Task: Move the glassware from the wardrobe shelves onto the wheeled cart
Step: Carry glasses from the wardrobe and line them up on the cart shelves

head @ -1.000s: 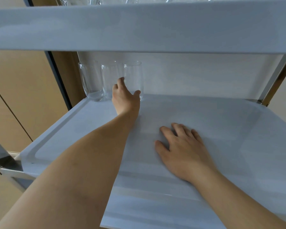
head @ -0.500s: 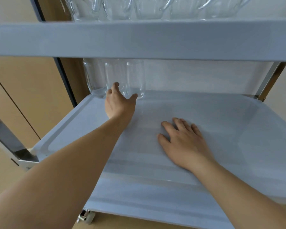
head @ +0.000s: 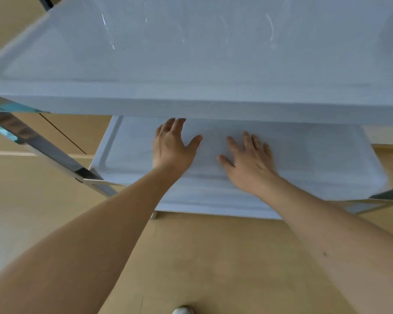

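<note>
Wooden floor [head: 202,257]: tan boards fill the lower part of the view, running under the cart.

Upper shelf [head: 191,71]: pale grey-white tray with a raised rim, spanning the full width of the view, long axis left to right. It is seen from above and is motion-blurred.

Glassware [head: 109,32]: clear items stand on the upper shelf, toward its far side. Only faint outlines and bright streaks of reflection register; shape, count and orientation cannot be told through the blur.

Lower shelf [head: 315,159]: same pale tray, long axis left to right, rim visible along its left edge. Its far half is hidden beneath the upper shelf, so whether any glassware stands there cannot be told.

Metal frame [head: 43,143]: a polished chrome post runs diagonally at left and meets the lower shelf at its near left corner. A matching bracket shows at the near right corner.

Left hand [head: 170,146]: reaches in over the lower shelf, fingers straight and spread wide, thumb out to the right, holding nothing. The fingertips pass out of sight under the front edge of the upper shelf.

Right hand [head: 247,162]: lies palm down on the lower shelf, fingers splayed and flat, holding nothing. It sits just beside the left hand, not touching it.

Shoe [head: 183,310]: 1 pale toe shows at the bottom edge.
</note>
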Motion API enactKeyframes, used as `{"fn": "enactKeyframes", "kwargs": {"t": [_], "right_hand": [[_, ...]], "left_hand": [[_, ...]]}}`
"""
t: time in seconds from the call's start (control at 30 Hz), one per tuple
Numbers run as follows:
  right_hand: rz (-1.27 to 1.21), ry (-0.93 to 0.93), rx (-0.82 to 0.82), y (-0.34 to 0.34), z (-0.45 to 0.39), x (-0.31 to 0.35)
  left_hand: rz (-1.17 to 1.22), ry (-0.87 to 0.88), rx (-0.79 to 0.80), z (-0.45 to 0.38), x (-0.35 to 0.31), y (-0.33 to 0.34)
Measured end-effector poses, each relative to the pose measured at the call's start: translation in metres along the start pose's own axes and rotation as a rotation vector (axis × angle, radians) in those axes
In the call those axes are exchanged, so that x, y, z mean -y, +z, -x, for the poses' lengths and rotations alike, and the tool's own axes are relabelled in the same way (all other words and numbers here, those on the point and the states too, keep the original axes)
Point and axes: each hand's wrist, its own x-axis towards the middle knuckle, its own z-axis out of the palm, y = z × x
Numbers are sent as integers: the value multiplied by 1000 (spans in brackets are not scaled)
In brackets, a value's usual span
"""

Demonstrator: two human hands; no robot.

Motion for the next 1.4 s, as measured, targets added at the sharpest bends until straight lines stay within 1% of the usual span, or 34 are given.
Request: {"fn": "enactKeyframes", "kwargs": {"t": [0.07, 0.13, 0.27, 0.33, 0.43, 0.53, 0.73, 0.83, 0.97, 1.07, 1.3, 1.4], "right_hand": [[27, 9, 61, -10, 30, 0], [43, 16, 133, -22, 65, 0], [24, 30, 228, -59, 131, 0], [18, 33, 241, -84, 160, -5], [10, 46, 266, -123, 202, -13], [-19, 69, 238, -163, 244, -20], [-81, 125, 184, -267, 322, -42], [-70, 163, 108, -327, 348, -62], [-55, 228, -44, -412, 367, -95], [-58, 272, -148, -468, 380, -118], [-33, 428, -386, -580, 399, -181], [9, 530, -487, -619, 411, -208]], "left_hand": [[29, -40, 32, 24, -13, -18], [-1, -52, 107, 49, -27, -38], [-129, -3, 302, 96, -60, -81], [-173, 15, 364, 115, -80, -106], [-165, 2, 370, 143, -118, -140], [-122, -3, 384, 168, -167, -173], [-116, 90, 422, 203, -272, -238], [-195, 219, 432, 193, -330, -276], [-196, 359, 312, 158, -421, -329], [-152, 451, 273, 144, -485, -356], [-84, 693, 218, 104, -616, -380], [-23, 850, 198, 88, -676, -380]]}}
